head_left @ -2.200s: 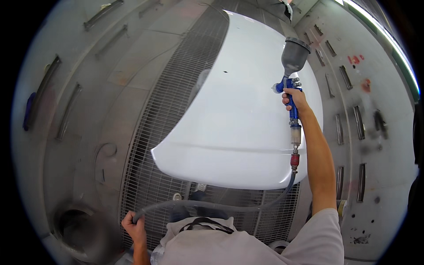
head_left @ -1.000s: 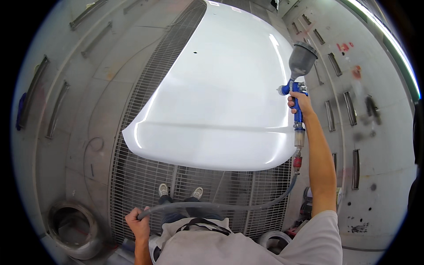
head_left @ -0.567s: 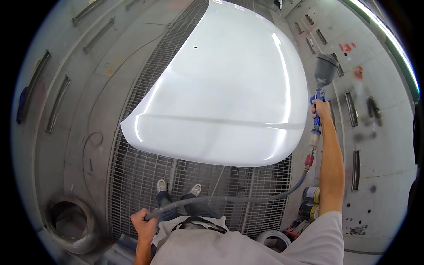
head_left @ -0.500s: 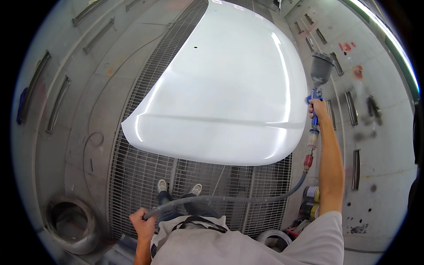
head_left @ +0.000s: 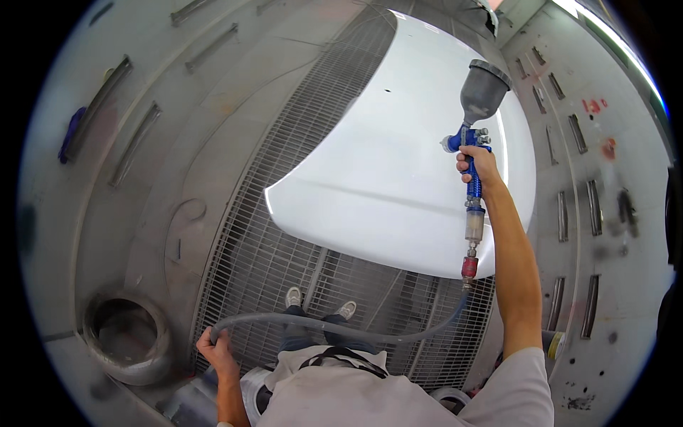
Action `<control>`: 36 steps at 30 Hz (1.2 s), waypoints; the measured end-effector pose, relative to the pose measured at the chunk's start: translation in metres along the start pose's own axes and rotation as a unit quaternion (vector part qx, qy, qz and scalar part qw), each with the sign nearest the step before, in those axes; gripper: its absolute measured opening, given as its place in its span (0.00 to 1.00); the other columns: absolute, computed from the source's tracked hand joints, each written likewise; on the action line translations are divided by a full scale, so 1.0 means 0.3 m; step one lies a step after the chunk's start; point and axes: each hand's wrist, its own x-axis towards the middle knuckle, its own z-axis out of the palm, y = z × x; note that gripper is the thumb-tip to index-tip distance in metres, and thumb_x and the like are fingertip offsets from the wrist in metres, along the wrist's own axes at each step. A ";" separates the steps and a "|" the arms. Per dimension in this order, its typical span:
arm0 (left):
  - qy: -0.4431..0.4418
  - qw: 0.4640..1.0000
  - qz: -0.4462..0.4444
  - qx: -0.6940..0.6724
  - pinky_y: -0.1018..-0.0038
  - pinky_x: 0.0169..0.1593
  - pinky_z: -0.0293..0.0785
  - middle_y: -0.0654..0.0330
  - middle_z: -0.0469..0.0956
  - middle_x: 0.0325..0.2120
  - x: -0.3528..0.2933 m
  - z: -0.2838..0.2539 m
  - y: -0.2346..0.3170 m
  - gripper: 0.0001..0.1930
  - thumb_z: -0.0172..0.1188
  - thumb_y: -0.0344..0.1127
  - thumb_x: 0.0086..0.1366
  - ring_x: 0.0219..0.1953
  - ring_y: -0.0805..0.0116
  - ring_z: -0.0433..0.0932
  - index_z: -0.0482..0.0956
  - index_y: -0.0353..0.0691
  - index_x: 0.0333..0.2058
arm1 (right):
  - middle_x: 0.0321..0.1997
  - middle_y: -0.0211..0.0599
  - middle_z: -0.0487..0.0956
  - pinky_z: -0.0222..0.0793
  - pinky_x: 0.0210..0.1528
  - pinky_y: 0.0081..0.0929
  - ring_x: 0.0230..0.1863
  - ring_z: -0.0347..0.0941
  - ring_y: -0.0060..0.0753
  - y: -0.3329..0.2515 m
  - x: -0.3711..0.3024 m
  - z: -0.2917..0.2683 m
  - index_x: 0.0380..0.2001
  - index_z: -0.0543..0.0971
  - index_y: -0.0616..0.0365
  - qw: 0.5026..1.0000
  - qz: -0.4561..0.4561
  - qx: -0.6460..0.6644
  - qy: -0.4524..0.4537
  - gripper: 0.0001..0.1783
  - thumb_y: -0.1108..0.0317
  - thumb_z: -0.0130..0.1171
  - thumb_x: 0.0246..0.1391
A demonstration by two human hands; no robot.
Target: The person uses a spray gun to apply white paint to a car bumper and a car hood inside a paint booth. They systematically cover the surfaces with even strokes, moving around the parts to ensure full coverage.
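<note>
A white car hood (head_left: 370,171) lies broad and glossy in front of me. Over its right part, my right hand (head_left: 479,168) is closed round the handle of a blue spray gun (head_left: 471,142). A grey paint cup (head_left: 484,91) sits on top of the gun, whose nozzle points left across the hood. Below the handle hang a clear filter and a red coupling (head_left: 469,267). From there a grey air hose (head_left: 341,329) sags across my body to the lower left. My left hand (head_left: 219,351) is closed round that hose, away from the hood.
Metal floor grating (head_left: 245,249) runs under the hood and my shoes (head_left: 293,296). A round, dusty grey ring-shaped object (head_left: 128,334) stands at lower left. Metal strips line the stained right wall (head_left: 612,249). Cans (head_left: 552,344) stand near my right elbow.
My right hand has moved the spray gun left, from beside the hood's right edge to over it. My left hand still holds the hose. The view has shifted, so the hood appears farther right.
</note>
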 end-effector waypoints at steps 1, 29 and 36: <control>0.016 1.000 -0.009 -0.012 0.81 0.16 0.43 0.74 0.57 0.11 0.012 -0.022 -0.002 0.16 0.55 0.25 0.60 0.12 0.86 0.52 0.62 0.43 0.15 | 0.21 0.29 0.69 0.57 0.10 0.15 0.18 0.65 0.18 -0.002 0.008 0.066 0.27 0.69 0.57 1.000 -0.002 0.001 -0.011 0.05 0.70 0.54 0.52; -0.055 0.998 0.023 0.028 0.81 0.19 0.45 0.73 0.55 0.12 -0.177 -0.004 -0.118 0.20 0.60 0.22 0.57 0.16 0.85 0.50 0.58 0.42 0.14 | 0.21 0.29 0.69 0.57 0.10 0.15 0.19 0.66 0.17 0.059 -0.132 -0.158 0.28 0.69 0.56 0.999 0.006 -0.033 -0.022 0.07 0.68 0.56 0.54; -0.132 0.982 0.067 0.114 0.79 0.21 0.47 0.72 0.57 0.11 -0.392 0.159 -0.104 0.22 0.65 0.22 0.54 0.18 0.83 0.51 0.59 0.40 0.12 | 0.21 0.28 0.69 0.56 0.09 0.15 0.18 0.65 0.17 0.084 -0.181 -0.642 0.27 0.69 0.56 0.998 0.013 -0.036 0.041 0.07 0.68 0.57 0.53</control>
